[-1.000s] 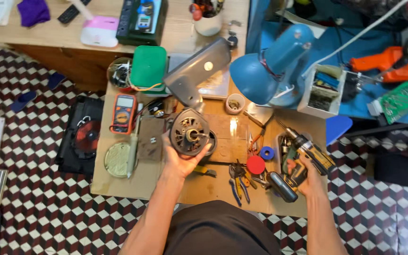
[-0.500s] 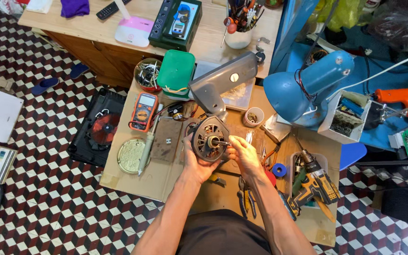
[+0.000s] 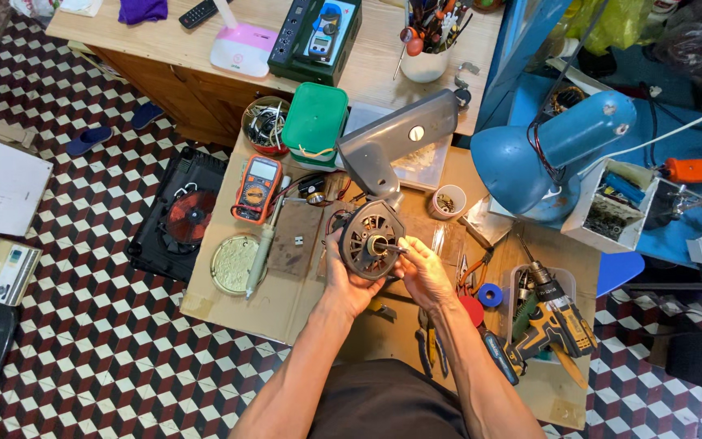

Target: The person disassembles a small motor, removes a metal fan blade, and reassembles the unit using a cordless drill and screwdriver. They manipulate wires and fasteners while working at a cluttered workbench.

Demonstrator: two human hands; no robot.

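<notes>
Standing beside the low bench, noting positions from the person outward. Both forearms run forward from the body and converge at bench centre. Left hand [image 3: 349, 280] is curled under and around the lower-left rim of the round motor housing [image 3: 371, 241], fingers wrapped, bearing its weight; the housing is lifted off the cardboard-covered worktop [image 3: 229, 305], face tipped up toward the head camera. Right hand [image 3: 422, 272] sits just right of the housing, fingers drawn together in a pinch at the shaft [image 3: 389, 247] that sticks out of the hub; whether they grip the shaft itself or some small part on it cannot be told. Key relation: the shaft's axis points out of the housing face and slightly to the right, straight into the right hand, so the right hand is the nearer one to the shaft while the left only steadies the rim. Close right of the hands: pliers [image 3: 426, 341], a red disc [image 3: 472, 310], a blue tape roll [image 3: 490, 295], then a yellow cordless drill [image 3: 558, 325] in a tray. Left of the hands: soldering iron [image 3: 260, 252] lying lengthwise, round tin [image 3: 233, 264], orange multimeter [image 3: 256, 189]. Behind the housing, touching or nearly so, a grey fan stand [image 3: 396, 146]. Farther still: green lidded box [image 3: 314, 122], blue desk lamp [image 3: 554, 154], wooden desk [image 3: 367, 69] with a cup of tools [image 3: 426, 49].
</notes>
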